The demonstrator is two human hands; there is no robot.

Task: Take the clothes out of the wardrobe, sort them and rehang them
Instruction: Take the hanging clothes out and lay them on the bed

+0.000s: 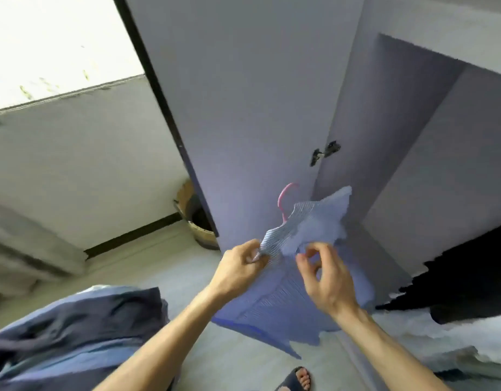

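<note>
Pale blue ribbed top being dressed onto 1 pink hanger in front of the wardrobe.

The left hand is pinching the top's shoulder edge between thumb and fingers. The right hand is curling its fingers at the neckline, and whether they are gripping cloth cannot be told. The top is hanging between the 2 hands, the hanger's hook projecting above the collar. Judgement: the shoulders are needing to sit square and level on the hanger before rehanging, and the knit is likely stretching if tugged. 1 heap of dark blue clothes is lying apart, lower left.
</note>
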